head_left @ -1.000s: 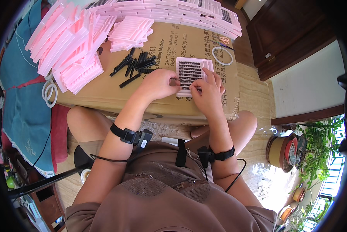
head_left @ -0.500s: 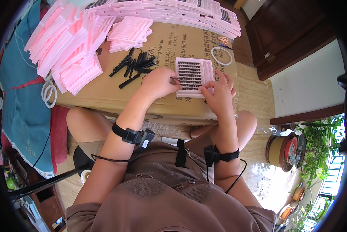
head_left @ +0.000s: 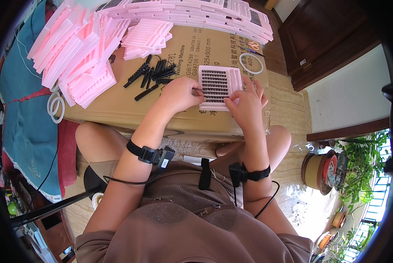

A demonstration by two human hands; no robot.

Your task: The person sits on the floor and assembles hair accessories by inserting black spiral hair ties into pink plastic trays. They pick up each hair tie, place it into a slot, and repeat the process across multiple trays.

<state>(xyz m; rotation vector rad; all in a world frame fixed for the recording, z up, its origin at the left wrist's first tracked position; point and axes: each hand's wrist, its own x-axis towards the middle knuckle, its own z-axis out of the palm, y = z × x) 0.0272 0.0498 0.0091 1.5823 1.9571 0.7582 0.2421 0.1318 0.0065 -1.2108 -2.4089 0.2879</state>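
A pink tray point(head_left: 234, 79) lined with rows of black false-eyelash strips point(head_left: 215, 82) lies flat on a cardboard box point(head_left: 130, 109). At the tray's left edge my left hand point(head_left: 183, 93) is closed, thumb and forefinger pinching the dark end of a lash strip. My right hand point(head_left: 247, 101) pinches thumb to forefinger at the right end of the lower rows, its other fingers raised over the tray's right side. The strip's end there is mostly hidden by the fingertips. Left of the tray, several black lash strips point(head_left: 147, 75) lie in a loose heap.
Stacked pink trays point(head_left: 89, 83) fill the box's left side, with a smaller pile point(head_left: 148, 37) beside them. Filled trays point(head_left: 192, 15) line the far edge. A white ring point(head_left: 251, 63) and scissors point(head_left: 253, 45) lie at the right; more white rings point(head_left: 56, 107) hang at the left edge.
My right hand has shifted very slightly, with its raised fingers spreading a little. My left hand and the tray have barely moved.
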